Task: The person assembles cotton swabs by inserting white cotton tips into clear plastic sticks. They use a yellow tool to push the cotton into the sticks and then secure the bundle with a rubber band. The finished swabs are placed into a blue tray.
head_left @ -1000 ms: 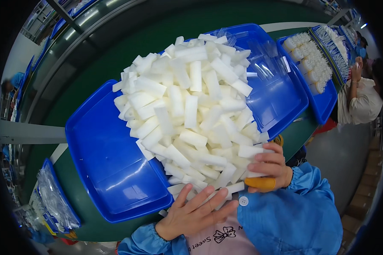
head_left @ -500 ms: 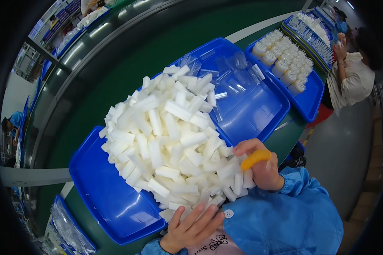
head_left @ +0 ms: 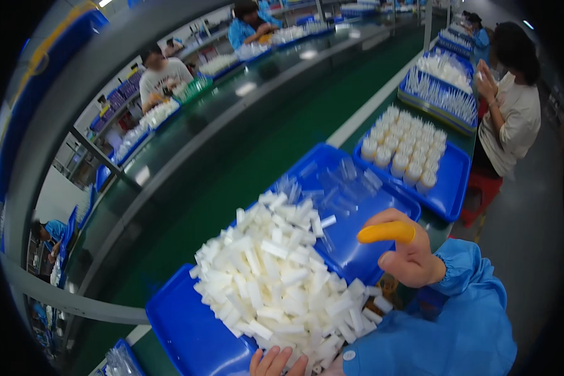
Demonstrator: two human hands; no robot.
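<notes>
Our right hand (head_left: pixel 408 250) hangs unclenched near a blue tray (head_left: pixel 348 249). Our left hand (head_left: pixel 276 364) touches white pieces (head_left: pixel 272 272); we cannot tell its grip.

On the counter (head_left: pixel 225 169), a heap of short blocks (head_left: pixel 269 269) lay between the near tray (head_left: pixel 185 332) on its left and the middle tray (head_left: pixel 357 254) behind it to the right, which held loose sleeves (head_left: pixel 341 188). Beyond that on the right stood the far tray (head_left: pixel 452 178) with rows of cylinders (head_left: pixel 404 147), then a further tray (head_left: pixel 435 115) of sticks (head_left: pixel 442 94), with a co-worker (head_left: pixel 517 119) at its right. The left hand (head_left: pixel 272 363) was at the heap's near edge, the right hand (head_left: pixel 413 250) right of the heap, by the middle tray's right corner.
</notes>
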